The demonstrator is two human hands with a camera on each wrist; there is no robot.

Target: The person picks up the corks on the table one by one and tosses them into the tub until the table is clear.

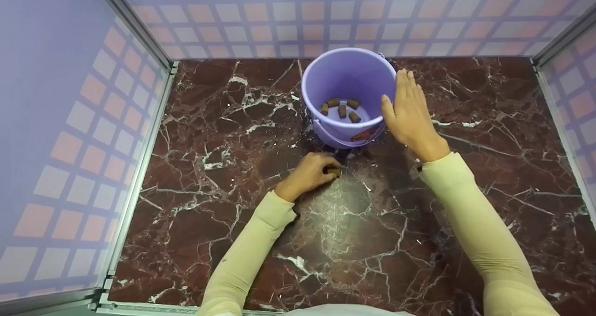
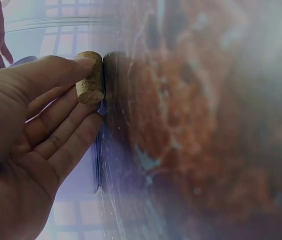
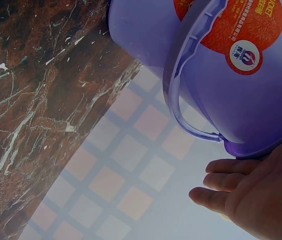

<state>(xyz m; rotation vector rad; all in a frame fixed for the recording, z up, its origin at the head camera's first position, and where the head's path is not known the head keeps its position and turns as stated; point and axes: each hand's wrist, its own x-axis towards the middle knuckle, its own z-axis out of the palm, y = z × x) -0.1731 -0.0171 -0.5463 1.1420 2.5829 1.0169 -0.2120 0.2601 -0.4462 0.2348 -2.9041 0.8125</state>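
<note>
My left hand (image 1: 309,174) pinches a small brown cork (image 2: 89,82) between thumb and fingers, low at the marble tabletop, just in front of the purple bucket (image 1: 347,76). In the left wrist view the cork stands right by the table surface, its rough end showing. Several more corks (image 1: 342,111) lie on the bucket's floor. My right hand (image 1: 412,113) is at the right side of the bucket's rim, fingers straight along the outside and thumb over the edge. The right wrist view shows its extended fingertips (image 3: 212,197) close to the rim.
The bucket's handle (image 3: 173,75) hangs down its front, beside a red label (image 3: 251,25). Dark red veined marble covers the tabletop (image 1: 223,241). Purple walls with pink and white squares (image 1: 256,13) stand at the back and both sides, with metal edging (image 1: 139,176) along the left.
</note>
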